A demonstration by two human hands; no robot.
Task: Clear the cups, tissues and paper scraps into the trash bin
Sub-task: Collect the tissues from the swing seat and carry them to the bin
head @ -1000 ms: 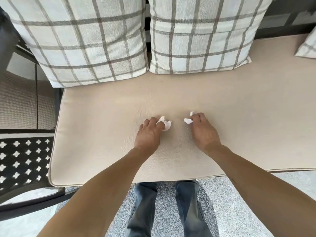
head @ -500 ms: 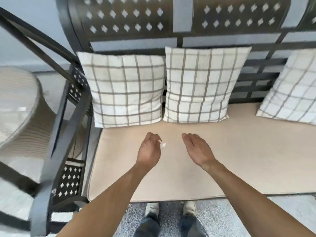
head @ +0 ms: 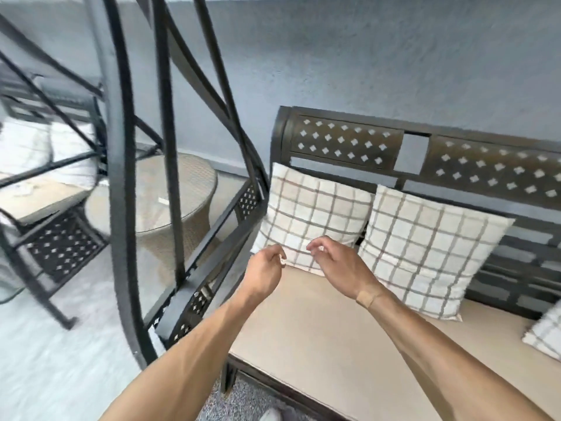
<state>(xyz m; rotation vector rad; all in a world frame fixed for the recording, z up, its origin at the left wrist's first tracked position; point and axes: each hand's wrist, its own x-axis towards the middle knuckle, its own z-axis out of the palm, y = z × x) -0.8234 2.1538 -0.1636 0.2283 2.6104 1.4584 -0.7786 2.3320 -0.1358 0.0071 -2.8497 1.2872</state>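
Both hands raised above the beige seat cushion (head: 318, 335) of a black metal bench (head: 349, 141), in front of the left checked pillow (head: 306, 214). Left hand (head: 264, 275): fingers curled inward, a small white paper scrap (head: 283, 261) pinched at the fingertips, just clear of the pillow's lower edge. Right hand (head: 337, 265): fingers bent and loosely gathered, thumb near forefinger; contents, if any, cannot be told. Tan adhesive strip (head: 367, 297) on the right wrist. Second checked pillow (head: 425, 253) beside the first, a third (head: 546, 335) at the right edge. Round wicker table (head: 170, 202) to the left, beyond curved black bars (head: 121, 177). Picture blurred on the left side.
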